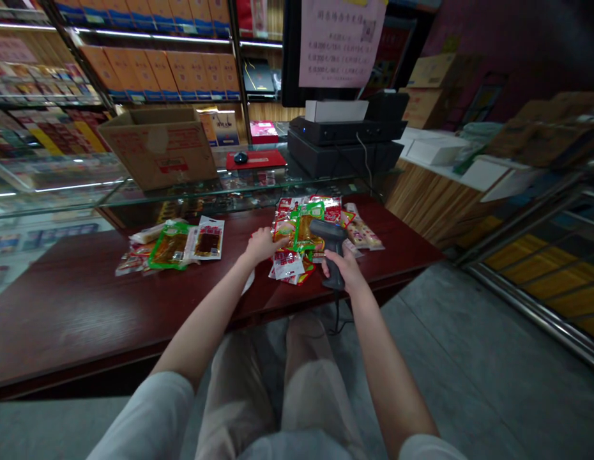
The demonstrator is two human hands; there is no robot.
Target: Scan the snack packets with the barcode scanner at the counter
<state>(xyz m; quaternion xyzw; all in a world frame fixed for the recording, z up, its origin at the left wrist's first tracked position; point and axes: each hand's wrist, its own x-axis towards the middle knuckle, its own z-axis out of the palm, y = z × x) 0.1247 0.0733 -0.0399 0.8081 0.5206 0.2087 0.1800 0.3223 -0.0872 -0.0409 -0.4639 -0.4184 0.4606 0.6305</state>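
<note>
My right hand (343, 267) is wrapped round the grip of a dark barcode scanner (331, 237), whose head points left over the pile of packets. The scanner's cord hangs down past the counter edge. My left hand (264, 245) is at the left side of the pile, its thumb on the edge of a green-bordered snack packet (306, 229) with brown contents; its other fingers are partly hidden. Under and around this packet lie red and white packets (288, 264). A pale packet (368, 235) lies right of the scanner.
Further left on the dark red counter (86, 306) lies a second group of snack packets (175, 246). Behind stand an open cardboard box (165, 153), a mouse (240, 157) on a red mat, and a black cash drawer (340, 153) below a monitor. A metal rail (541, 316) stands at right.
</note>
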